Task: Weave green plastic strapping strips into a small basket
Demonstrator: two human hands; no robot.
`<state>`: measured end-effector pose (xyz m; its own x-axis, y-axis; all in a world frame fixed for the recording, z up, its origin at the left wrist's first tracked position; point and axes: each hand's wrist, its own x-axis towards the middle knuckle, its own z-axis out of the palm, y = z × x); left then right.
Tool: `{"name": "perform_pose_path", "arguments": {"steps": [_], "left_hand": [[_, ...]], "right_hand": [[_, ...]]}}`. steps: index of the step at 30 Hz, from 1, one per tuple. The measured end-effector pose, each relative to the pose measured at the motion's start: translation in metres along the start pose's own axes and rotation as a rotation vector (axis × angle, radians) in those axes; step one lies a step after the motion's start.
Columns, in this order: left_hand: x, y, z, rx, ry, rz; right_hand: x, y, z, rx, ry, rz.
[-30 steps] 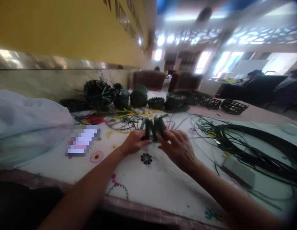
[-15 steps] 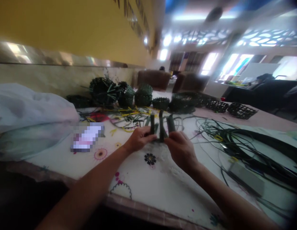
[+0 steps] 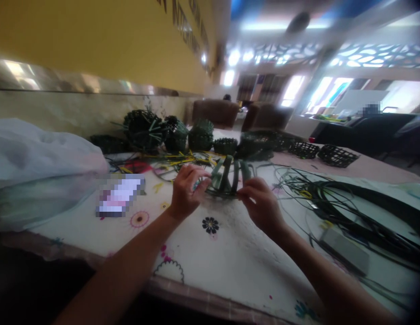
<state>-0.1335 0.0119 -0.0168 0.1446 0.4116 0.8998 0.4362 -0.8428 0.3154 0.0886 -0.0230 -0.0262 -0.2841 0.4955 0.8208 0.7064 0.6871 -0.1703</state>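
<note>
Between my hands is a small basket of flat dark green strips (image 3: 226,177), several of them bent upward from a low base. My left hand (image 3: 189,192) is at its left side, with thumb and fingers closed together on a strip at the edge. My right hand (image 3: 262,201) pinches the right front edge of the basket near its base, the fingertips pressed together. My fingers partly hide both sides of the base. Beneath lies a white tablecloth (image 3: 210,257) printed with flowers.
A coil of dark green strip (image 3: 352,194) lies at the right, with a grey block (image 3: 345,250) beside it. Several woven green baskets (image 3: 201,135) stand at the back. A phone (image 3: 120,196) and white plastic bags (image 3: 43,151) lie at the left, and yellow strips (image 3: 182,158) behind my hands.
My left hand has shifted left and turned upward, its grip higher on the edge. My right hand has moved slightly outward, and the upright strips now lean and spread more.
</note>
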Motion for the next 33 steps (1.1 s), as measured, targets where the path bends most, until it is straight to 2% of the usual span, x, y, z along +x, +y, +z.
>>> {"name": "perform_pose_path", "arguments": {"steps": [2,5,11,18,25,29,33], "left_hand": [[-0.001,0.004,0.002,0.026,-0.041,0.063],[-0.001,0.006,0.007,0.068,-0.105,0.086],[-0.004,-0.003,0.013,0.122,-0.287,0.139],[-0.007,-0.005,0.019,0.109,-0.298,0.159],[-0.013,-0.013,0.026,0.116,-0.314,0.162],[-0.016,-0.015,0.026,0.101,-0.372,0.148],[-0.02,-0.01,0.024,0.113,-0.49,0.165]], "right_hand": [[0.0,0.0,0.0,0.005,-0.004,-0.002],[0.001,-0.001,-0.001,0.013,-0.003,-0.004],[0.006,0.0,-0.012,0.036,0.015,0.001],[0.011,-0.001,-0.024,0.029,-0.005,0.03],[0.004,0.008,-0.015,0.03,-0.019,0.041],[-0.009,0.013,-0.009,-0.046,-0.033,0.028],[-0.029,0.012,-0.006,-0.198,-0.081,-0.015]]}}
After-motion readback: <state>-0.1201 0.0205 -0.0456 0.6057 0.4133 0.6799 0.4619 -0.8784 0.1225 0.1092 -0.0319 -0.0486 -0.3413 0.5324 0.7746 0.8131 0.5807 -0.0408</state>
